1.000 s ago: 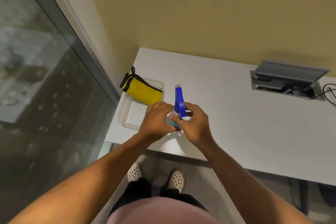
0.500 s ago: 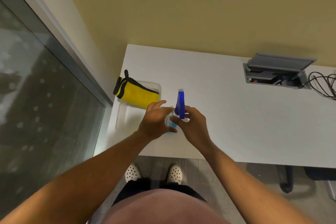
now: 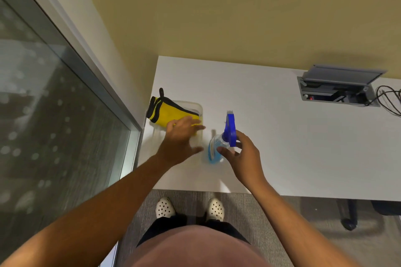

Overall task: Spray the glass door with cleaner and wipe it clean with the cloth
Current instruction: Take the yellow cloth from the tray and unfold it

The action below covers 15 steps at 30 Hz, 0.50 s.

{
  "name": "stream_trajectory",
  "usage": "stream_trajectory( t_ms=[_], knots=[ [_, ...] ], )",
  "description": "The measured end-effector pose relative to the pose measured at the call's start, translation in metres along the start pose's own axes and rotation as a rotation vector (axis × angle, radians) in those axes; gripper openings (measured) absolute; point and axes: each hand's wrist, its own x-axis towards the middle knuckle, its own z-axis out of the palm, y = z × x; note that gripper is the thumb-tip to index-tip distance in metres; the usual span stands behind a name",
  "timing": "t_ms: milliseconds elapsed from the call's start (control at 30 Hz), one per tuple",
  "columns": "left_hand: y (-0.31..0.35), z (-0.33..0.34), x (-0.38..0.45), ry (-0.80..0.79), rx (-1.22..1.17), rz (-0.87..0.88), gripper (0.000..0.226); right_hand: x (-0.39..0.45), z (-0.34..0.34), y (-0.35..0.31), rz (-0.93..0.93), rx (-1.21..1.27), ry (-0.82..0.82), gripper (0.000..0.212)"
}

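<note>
Evenly lit from overhead, moderately bright. Soft shadow under the raised cable-box lid (image 3: 338, 73) onto the wall (image 3: 217, 6); faint shadow beside the spray bottle (image 3: 219, 147). Blurry reflected spots across the glass door (image 3: 54, 125). Slight motion blur on the left hand (image 3: 180, 138). Wide-angle bending at frame edges.

A white desk (image 3: 282, 136) stands against the yellow wall (image 3: 217, 11); a grey socket box (image 3: 338, 86) is near its back edge, above grey carpet (image 3: 260, 212).
</note>
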Motion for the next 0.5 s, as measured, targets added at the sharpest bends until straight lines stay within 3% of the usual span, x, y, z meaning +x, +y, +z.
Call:
stream_trajectory(
  t_ms=[67,133,267,367,500],
  knots=[
    [-0.022,-0.015,0.005,0.204,-0.005,-0.111,0.058,-0.009,0.002,0.007,0.04,0.015,0.03,0.061],
    [-0.035,-0.031,0.011,0.26,-0.027,-0.385,0.063,-0.021,0.007,0.013,0.086,0.013,0.05,0.053],
    [-0.057,-0.05,0.023,0.092,-0.11,-0.786,0.087,-0.047,0.021,0.021,0.127,0.01,0.02,0.03],
    [-0.071,-0.053,0.033,-0.032,-0.296,-0.897,0.064,-0.06,0.032,0.018,0.128,0.003,-0.035,0.021],
    [-0.075,-0.055,0.041,0.007,-0.476,-0.965,0.037,-0.072,0.048,-0.002,0.11,0.01,-0.074,0.019]
  ],
)
